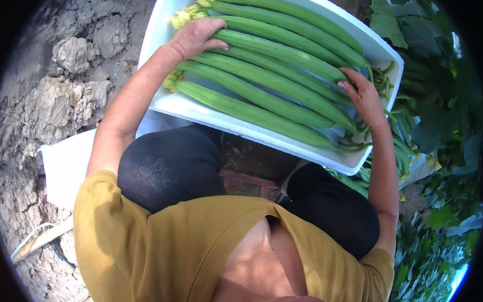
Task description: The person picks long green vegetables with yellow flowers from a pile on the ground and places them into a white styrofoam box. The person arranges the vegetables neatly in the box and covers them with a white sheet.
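A white foam box (242, 129) stands before me, lined with long green luffa gourds (251, 107) lying side by side. Yellow blossoms (181, 19) cling to their left ends, and thin stems (351, 147) gather at the right. My left hand (195, 35) is around the blossom end of one luffa (281, 50) in the middle of the row. At the stem end of that same luffa, my right hand (361, 95) holds it between thumb and fingers. Its left tip is hidden under my left hand. Whether it is lifted off the others I cannot tell.
More luffas (403, 144) lie on the ground right of the box, beside leafy vines (430, 221). Dry cracked soil with clods (75, 55) spreads to the left. A white sheet-like object (67, 165) and a wooden stick (43, 240) are near my left side.
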`<control>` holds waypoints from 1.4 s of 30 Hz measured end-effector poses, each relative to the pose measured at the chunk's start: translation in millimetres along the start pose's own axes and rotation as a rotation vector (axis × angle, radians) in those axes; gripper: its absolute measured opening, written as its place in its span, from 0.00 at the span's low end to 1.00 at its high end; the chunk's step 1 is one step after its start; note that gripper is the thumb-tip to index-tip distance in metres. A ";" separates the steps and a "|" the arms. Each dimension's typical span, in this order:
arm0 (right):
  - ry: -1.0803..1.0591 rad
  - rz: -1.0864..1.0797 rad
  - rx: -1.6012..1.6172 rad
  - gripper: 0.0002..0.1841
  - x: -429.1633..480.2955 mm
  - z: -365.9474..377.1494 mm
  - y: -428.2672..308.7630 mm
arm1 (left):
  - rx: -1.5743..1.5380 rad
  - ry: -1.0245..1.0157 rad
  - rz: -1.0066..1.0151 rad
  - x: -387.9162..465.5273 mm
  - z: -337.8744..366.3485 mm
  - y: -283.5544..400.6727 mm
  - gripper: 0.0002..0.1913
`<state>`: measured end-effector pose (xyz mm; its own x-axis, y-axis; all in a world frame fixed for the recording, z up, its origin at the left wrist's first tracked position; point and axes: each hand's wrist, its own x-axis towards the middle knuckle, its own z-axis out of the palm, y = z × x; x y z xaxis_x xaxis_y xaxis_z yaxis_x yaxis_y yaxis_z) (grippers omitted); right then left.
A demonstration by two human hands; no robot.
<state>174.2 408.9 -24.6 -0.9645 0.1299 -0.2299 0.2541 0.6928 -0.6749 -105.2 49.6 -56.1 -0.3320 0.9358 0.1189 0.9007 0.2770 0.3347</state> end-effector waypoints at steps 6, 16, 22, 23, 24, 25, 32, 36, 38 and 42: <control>0.037 0.031 0.035 0.24 4.6 4.4 9.4 | 0.034 0.124 0.101 -4.0 -1.1 -1.0 0.22; 0.035 0.015 0.018 0.23 9.3 9.6 15.4 | 0.012 0.242 -0.033 -8.0 11.5 4.1 0.22; -0.063 0.209 0.182 0.21 16.5 9.7 20.1 | -0.029 0.306 -0.105 -11.0 18.8 6.1 0.24; -0.028 0.149 0.167 0.21 15.4 13.1 21.3 | -0.032 0.307 -0.114 -10.8 18.2 7.2 0.24; 0.036 0.044 0.165 0.22 13.3 18.4 22.1 | -0.006 0.316 -0.113 -10.3 16.8 9.1 0.23; 0.100 -0.058 0.163 0.22 11.2 21.4 23.6 | 0.018 0.325 -0.110 -9.2 14.8 11.9 0.23; 0.152 -0.015 0.065 0.24 4.7 25.5 28.7 | 0.178 0.169 0.207 26.1 9.7 64.9 0.29; 0.172 0.037 0.070 0.25 4.4 26.1 30.4 | 0.218 -0.097 0.308 58.3 25.2 93.0 0.31; 0.174 0.058 0.072 0.23 -5.1 15.3 33.1 | 0.187 -0.134 0.272 65.6 30.9 96.5 0.31; 0.296 0.182 0.415 0.15 -28.3 -27.4 34.7 | 0.116 -0.124 0.258 69.9 37.3 94.0 0.31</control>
<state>208.4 448.7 -22.3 -0.8658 0.4577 -0.2022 0.3684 0.3099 -0.8765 -33.3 149.2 -51.2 -0.0577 0.9960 0.0682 0.9792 0.0431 0.1984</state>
